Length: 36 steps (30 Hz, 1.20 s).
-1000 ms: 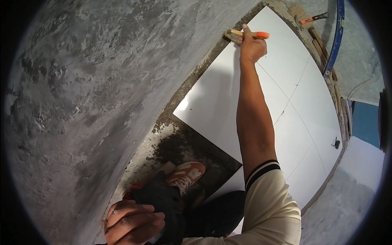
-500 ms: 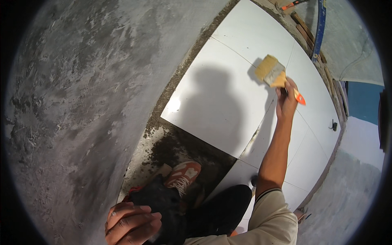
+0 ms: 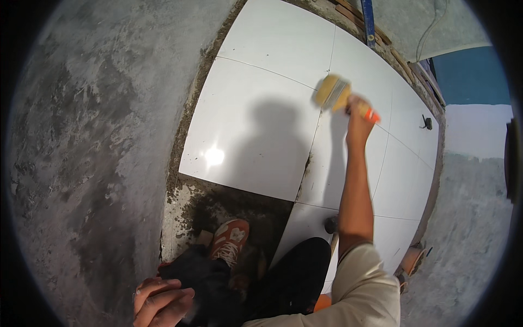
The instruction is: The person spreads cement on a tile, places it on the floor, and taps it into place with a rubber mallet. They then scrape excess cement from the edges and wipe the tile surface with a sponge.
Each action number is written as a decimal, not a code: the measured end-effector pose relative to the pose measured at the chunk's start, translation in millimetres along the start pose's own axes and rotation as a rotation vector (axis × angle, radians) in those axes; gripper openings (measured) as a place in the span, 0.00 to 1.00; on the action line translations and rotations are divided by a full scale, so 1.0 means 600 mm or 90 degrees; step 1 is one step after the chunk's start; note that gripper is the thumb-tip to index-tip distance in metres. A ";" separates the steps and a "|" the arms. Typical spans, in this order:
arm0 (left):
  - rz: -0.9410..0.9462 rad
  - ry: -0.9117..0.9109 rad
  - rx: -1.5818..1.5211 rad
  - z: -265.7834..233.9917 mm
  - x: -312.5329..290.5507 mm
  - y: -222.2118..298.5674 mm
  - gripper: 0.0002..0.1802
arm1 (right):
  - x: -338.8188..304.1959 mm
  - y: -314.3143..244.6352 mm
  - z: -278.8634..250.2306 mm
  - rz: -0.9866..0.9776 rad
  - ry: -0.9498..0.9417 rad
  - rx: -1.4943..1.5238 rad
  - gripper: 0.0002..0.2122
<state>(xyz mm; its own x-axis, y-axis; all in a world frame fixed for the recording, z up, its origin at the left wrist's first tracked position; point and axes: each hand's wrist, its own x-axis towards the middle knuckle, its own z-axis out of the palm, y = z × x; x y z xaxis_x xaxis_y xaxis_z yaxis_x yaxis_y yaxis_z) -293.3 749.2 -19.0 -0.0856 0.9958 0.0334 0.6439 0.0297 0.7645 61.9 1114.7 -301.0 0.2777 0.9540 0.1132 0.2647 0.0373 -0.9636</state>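
A wide flat paintbrush [image 3: 330, 93] with yellowish bristles and an orange-tipped handle is held in my right hand [image 3: 356, 109], its fingers closed round the handle. The bristle end is over the seam between large white floor tiles [image 3: 245, 114]; whether it touches them I cannot tell. Near my bent left knee, at the lower left, my left hand [image 3: 159, 301] has its fingers loosely curled together. Nothing shows in it, and its palm is hidden. Dark smudges mark the tile seam [image 3: 306, 164] below the brush.
A rough grey wall [image 3: 92, 120] rises at the left. My shoe [image 3: 230, 240] stands on dark, untiled ground [image 3: 261, 210]. A black-headed tool [image 3: 330, 224] lies beside my right knee. A blue level [image 3: 369, 24] and wood strips [image 3: 348, 13] lie along the far edge; a small black object [image 3: 426, 122] sits at right.
The view has turned, shifting the tiles leftward. My right hand and the brush appear further left, with the bristles at the tile seam. My left hand stays by the knee.
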 end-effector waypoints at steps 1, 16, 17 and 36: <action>-0.006 0.004 -0.002 0.002 0.000 0.001 0.27 | 0.082 0.024 -0.002 -0.031 0.037 -0.026 0.13; -0.052 -0.023 0.031 0.010 0.030 0.004 0.24 | 0.268 0.056 0.023 0.061 -0.051 -0.156 0.16; -0.043 -0.038 0.028 0.010 0.033 0.003 0.24 | 0.261 0.057 0.008 0.035 -0.028 -0.082 0.17; -0.014 -0.121 0.009 -0.031 -0.065 -0.039 0.31 | -0.031 0.039 -0.021 0.100 -0.107 -0.391 0.16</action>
<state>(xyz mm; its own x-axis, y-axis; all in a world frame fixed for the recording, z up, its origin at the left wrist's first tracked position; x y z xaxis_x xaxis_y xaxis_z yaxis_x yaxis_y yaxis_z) -319.1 708.2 -26.0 0.0446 0.9934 -0.1059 0.6541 0.0511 0.7547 74.5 1094.0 -322.6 0.2212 0.9695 -0.1051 0.7255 -0.2356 -0.6466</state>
